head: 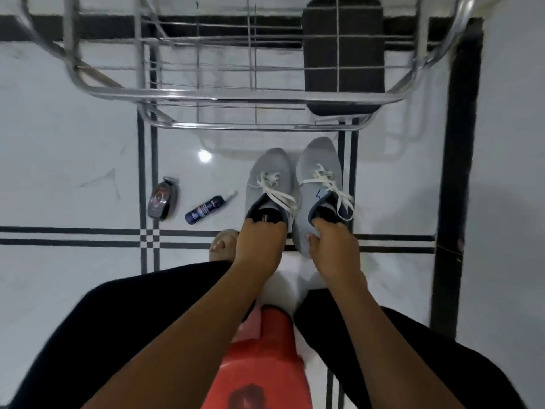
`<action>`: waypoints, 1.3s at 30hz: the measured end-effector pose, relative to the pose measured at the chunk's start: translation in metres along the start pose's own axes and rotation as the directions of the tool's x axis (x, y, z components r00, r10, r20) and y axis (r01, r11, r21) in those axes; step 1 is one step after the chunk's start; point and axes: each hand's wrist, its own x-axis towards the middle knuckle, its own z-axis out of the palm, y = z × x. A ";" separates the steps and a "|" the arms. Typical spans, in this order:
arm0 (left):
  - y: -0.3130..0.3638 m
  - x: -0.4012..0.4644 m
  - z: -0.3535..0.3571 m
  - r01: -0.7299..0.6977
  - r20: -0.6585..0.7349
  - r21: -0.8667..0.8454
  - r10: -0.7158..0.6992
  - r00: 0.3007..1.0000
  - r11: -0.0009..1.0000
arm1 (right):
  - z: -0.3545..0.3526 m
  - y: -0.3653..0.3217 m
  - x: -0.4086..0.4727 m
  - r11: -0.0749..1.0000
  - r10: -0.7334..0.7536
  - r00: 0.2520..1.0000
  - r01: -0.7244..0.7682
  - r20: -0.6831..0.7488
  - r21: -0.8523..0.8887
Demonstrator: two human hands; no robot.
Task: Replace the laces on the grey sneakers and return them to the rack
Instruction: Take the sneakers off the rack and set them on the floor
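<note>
Two grey sneakers with white laces stand side by side on the white tiled floor, toes pointing at the metal rack [236,97]. My left hand [256,246] grips the heel of the left sneaker [269,169], fingers hooked into its dark opening. My right hand [333,246] grips the heel of the right sneaker [317,160] the same way, thumb on the outside. The laces on both shoes lie loosely tied over the tongues. The rack's front rail is just beyond the toes.
A dark flat box [343,54] sits on the rack's right side. A shoe polish container [163,199] and a small dark blue bottle [206,208] lie on the floor to the left. A red stool [265,349] is between my knees.
</note>
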 end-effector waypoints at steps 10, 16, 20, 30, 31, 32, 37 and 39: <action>-0.011 0.115 0.145 0.072 -0.254 -0.027 -0.077 0.964 0.997 | 0.165 0.049 0.111 0.981 -0.101 0.925 0.032 -0.367 -0.190; -0.031 0.150 0.153 0.060 -0.358 0.033 -0.044 0.933 0.998 | 0.191 0.069 0.131 0.972 -0.220 0.821 0.141 -0.527 -0.187; -0.032 0.150 0.152 0.053 -0.403 0.072 -0.020 0.915 0.996 | 0.179 0.060 0.126 0.977 -0.213 0.863 0.179 -0.458 -0.117; -0.007 0.072 0.210 0.051 -0.279 0.064 -0.031 0.960 0.997 | 0.204 0.073 0.042 0.990 -0.140 0.953 0.127 -0.269 -0.066; -0.004 0.062 0.218 0.043 -0.289 0.051 -0.027 0.957 0.998 | 0.209 0.074 0.031 0.993 -0.111 0.955 0.099 -0.276 -0.059; -0.002 0.056 0.227 0.037 -0.293 0.045 -0.023 0.956 0.998 | 0.214 0.076 0.023 0.997 -0.075 0.954 0.067 -0.289 -0.038; 0.005 0.023 0.243 -0.073 -0.265 -0.041 0.059 0.962 0.996 | 0.220 0.067 -0.001 0.979 0.165 0.965 -0.136 -0.201 0.153; 0.004 0.015 0.239 -0.118 -0.337 -0.229 0.035 0.941 0.966 | 0.215 0.061 -0.006 0.912 0.282 0.937 -0.195 -0.206 0.361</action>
